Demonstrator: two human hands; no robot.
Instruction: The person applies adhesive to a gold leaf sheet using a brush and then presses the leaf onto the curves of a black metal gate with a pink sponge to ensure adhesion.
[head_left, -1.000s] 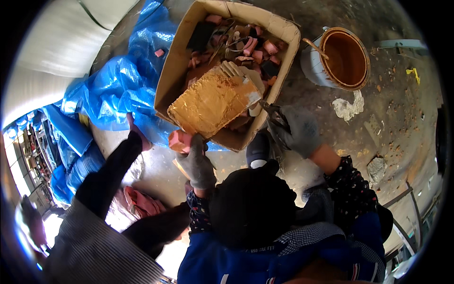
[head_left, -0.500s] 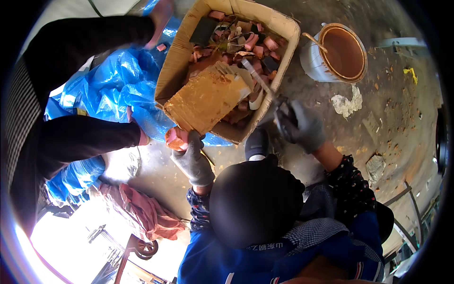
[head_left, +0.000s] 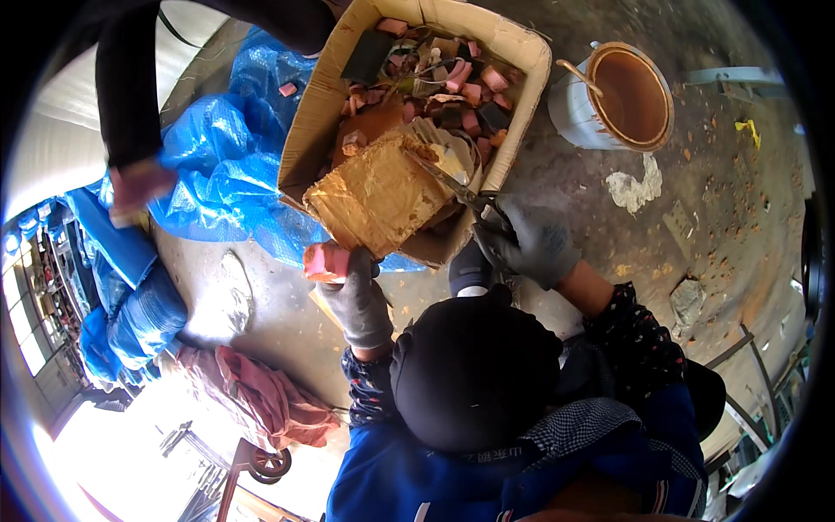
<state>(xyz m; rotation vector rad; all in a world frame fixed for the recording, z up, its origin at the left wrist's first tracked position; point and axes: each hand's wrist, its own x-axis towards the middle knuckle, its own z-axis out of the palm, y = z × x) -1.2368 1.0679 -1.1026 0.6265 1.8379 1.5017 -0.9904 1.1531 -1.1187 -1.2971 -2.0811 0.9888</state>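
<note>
The person's grey-gloved left hand point(head_left: 358, 300) is clenched around a small pink block point(head_left: 325, 261), held just below the near corner of the open cardboard box point(head_left: 306, 143). The grey-gloved right hand point(head_left: 531, 248) grips the handles of long metal scissors point(head_left: 452, 184), whose blades reach into the box over a flat, tan, crumpled slab of wrapped material point(head_left: 378, 196) propped against the near wall. The work looks partly done — many cut pink and reddish pieces point(head_left: 470, 87) already lie heaped in the far half of the box, while the tan slab seems mostly whole, its surface wrinkled and glossy. Beyond, a white bucket with a rusty brown inside point(head_left: 628, 96) stands on the gritty floor, and another person's hand point(head_left: 135, 187) hovers over blue plastic sheeting point(head_left: 217, 165).
</note>
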